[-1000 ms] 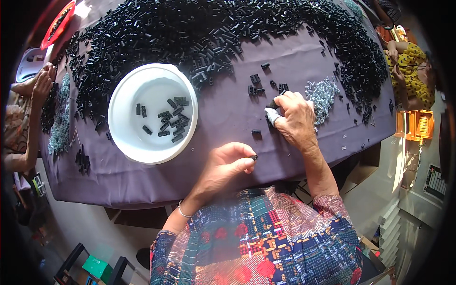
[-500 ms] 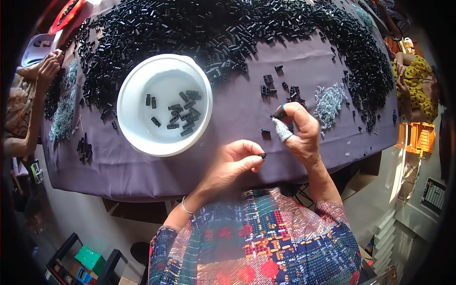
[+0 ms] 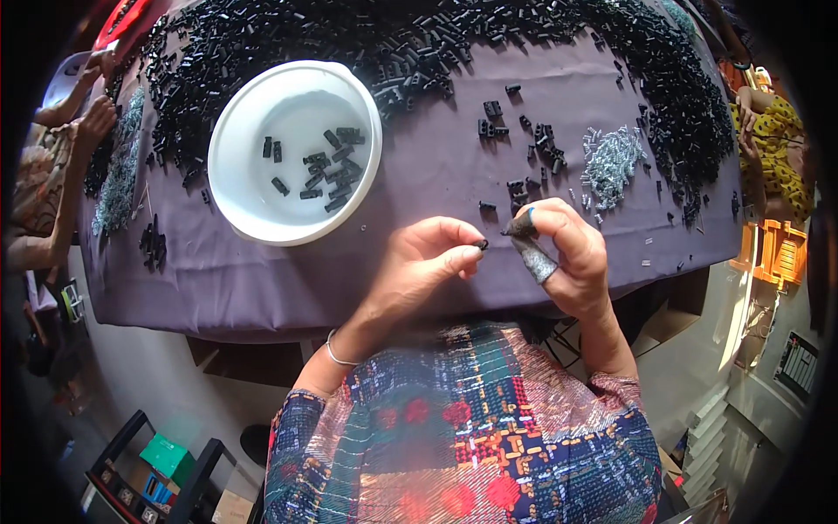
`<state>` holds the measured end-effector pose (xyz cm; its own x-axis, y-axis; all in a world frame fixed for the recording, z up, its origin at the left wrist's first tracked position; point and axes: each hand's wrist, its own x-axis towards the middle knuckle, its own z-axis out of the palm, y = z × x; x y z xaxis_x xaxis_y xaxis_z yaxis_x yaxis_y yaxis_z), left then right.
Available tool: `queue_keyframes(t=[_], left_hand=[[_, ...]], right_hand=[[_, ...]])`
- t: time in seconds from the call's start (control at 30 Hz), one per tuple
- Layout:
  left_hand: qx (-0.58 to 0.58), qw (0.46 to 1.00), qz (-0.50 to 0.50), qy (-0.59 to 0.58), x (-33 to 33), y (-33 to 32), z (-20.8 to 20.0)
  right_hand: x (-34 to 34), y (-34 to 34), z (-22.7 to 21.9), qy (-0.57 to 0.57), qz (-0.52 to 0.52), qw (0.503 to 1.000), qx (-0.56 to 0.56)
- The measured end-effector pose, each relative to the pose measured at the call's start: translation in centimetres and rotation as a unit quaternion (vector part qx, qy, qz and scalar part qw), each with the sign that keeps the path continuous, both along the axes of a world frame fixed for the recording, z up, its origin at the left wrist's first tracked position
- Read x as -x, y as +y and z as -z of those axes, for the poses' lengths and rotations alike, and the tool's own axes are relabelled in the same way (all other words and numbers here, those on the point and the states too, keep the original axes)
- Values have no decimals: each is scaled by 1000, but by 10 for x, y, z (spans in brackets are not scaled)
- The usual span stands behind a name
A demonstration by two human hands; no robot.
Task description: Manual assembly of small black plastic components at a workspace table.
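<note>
**Right hand comes in close beside the left**

At the far left, a co-worker's hands [image 3: 94,118] are farther apart than half a second ago, near a strip of silver metal bits [image 3: 118,192]. Next along the purple cloth [image 3: 436,170] stands the white bowl [image 3: 253,196], with what looks like the same scatter of black parts [image 3: 314,179] inside it.

The left hand [image 3: 423,258] keeps its pinch, thumb and forefinger closed on a small black piece [image 3: 483,245], in front of the bowl and to its right.

The right hand [image 3: 572,253], down among the loose pieces [image 3: 546,144] one second ago, has lifted and now sits just beside the left, not touching it. Its covered thumb [image 3: 535,262] and forefinger [image 3: 522,224] are brought nearly together; whether they grip anything, I cannot tell. Beyond it lie those loose pieces, then a silver pile [image 3: 613,162] on the right.
</note>
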<state>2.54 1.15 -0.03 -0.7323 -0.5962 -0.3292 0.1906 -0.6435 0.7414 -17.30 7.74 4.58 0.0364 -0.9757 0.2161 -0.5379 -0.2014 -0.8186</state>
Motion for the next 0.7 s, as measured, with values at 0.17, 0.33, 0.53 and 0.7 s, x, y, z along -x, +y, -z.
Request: queue_keyframes(t=[0.17, 0.33, 0.53, 0.7], left_hand=[[24, 1000, 0, -10, -1, 5, -12], [43, 998, -1, -42, -2, 9, -20], [73, 994, 21, -77, -5, 11, -26], [91, 990, 21, -107, -3, 14, -27]], right_hand=[[-1, 5, -4, 80, -58, 991, 94], [-3, 6, -4, 86, -65, 989, 105], [-5, 8, -2, 98, -76, 986, 112], [-7, 11, 0, 100, -71, 987, 102]])
